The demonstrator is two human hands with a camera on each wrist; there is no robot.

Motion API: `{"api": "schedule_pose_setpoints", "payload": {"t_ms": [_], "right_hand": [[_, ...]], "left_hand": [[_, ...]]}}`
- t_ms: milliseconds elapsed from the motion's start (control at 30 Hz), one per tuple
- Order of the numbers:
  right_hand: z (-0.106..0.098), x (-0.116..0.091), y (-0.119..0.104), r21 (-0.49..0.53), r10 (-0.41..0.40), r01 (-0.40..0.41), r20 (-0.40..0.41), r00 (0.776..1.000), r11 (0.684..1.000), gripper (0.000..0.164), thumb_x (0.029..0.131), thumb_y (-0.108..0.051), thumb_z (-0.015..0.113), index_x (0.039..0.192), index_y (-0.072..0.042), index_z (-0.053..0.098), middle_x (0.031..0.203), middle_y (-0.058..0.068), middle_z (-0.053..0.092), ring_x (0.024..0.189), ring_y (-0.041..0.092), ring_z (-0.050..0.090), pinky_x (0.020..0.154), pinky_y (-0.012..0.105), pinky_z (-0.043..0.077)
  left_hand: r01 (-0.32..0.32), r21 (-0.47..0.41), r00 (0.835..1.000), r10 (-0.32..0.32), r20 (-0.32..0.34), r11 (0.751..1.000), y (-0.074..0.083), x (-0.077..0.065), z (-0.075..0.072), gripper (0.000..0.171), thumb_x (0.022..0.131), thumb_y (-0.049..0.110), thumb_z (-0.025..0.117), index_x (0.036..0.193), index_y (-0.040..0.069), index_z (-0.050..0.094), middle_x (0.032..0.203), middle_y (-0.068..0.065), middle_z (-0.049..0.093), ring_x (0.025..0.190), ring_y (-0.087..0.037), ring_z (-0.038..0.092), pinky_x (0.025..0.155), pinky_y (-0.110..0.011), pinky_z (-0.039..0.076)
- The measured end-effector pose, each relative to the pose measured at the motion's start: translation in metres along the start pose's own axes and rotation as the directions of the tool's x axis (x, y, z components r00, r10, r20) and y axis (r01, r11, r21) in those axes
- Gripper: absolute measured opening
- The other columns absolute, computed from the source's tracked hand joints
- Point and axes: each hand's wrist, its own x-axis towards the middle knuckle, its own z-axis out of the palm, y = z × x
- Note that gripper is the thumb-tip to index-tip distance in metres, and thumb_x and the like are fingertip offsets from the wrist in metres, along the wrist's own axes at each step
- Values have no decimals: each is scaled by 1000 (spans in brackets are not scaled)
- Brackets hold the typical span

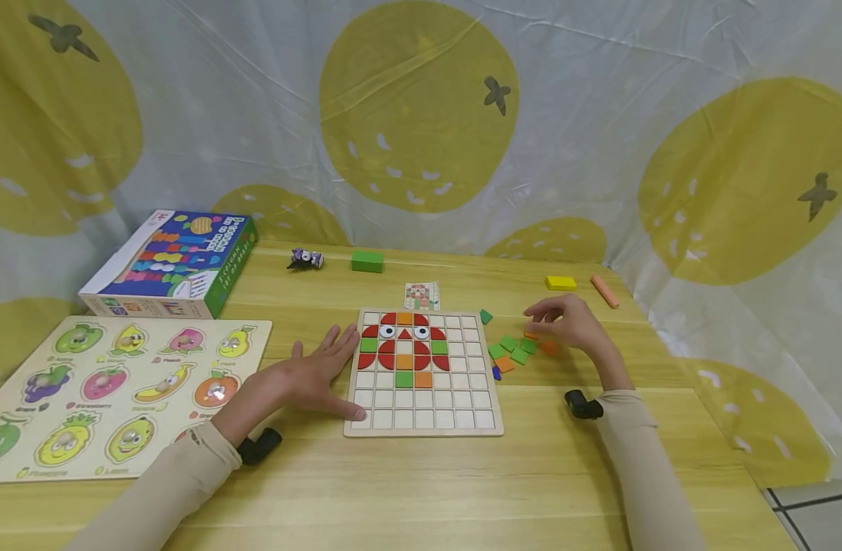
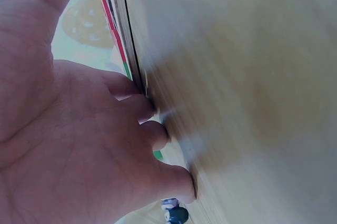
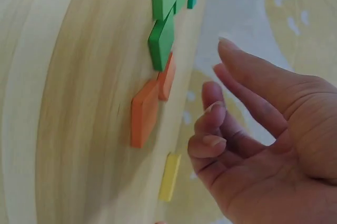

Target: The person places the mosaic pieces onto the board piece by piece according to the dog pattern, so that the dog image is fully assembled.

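A wooden grid board (image 1: 465, 419) lies flat in front, its upper left filled with red, green, orange and eye pieces in an owl-like figure. My left hand (image 1: 311, 379) is spread along the board's left side, thumb on the lower left corner and fingertips at the upper left edge. To the right of the board my right hand (image 1: 566, 321) hovers over loose tiles, thumb and fingers apart and loosely bent with nothing between them. Below it are an orange tile (image 3: 145, 113) and a smaller-looking one beside green tiles (image 1: 509, 343). A blue piece (image 1: 497, 373) lies near the board's edge.
A small picture card (image 1: 422, 295) lies behind the board. A fruit puzzle board (image 1: 128, 337) and a toy box (image 1: 180, 260) are on the left. Along the back are a small figure (image 1: 305, 259), a green block (image 1: 367, 262), a yellow block (image 1: 561, 283) and a salmon-coloured stick (image 1: 605, 291).
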Motion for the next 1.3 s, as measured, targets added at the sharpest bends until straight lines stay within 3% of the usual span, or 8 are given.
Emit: {"api": "schedule_pose_setpoints", "payload": {"t_ms": [400,967,1300], "right_hand": [[-1,-4,16,9,79,-80,88,993,997,24,95,-6,83,114,8,78,101,19,79,84,19,67,71,26,54],[6,-1,14,-2,119,-119,49,992,993,21,93,-5,84,105,10,75,93,17,73,77,17,61,67,25,50],[5,-2,11,7,136,-135,-24,990,991,16,95,-6,82,103,6,77,96,19,77,82,23,69,67,24,54]], "left_hand": [[11,0,1000,-11,6,1000,4,0,1,133,86,62,84,172,2,3,181,-20,-6,165,-45,-12,117,-85,-9],[-29,-31,1000,29,-6,999,-6,1,1,138,81,71,83,173,4,5,181,-17,-7,165,-43,-14,114,-85,-15],[-9,-15,1000,9,-5,1000,0,-2,-1,132,86,63,84,173,3,4,181,-18,-6,165,-44,-12,117,-84,-11]]}}
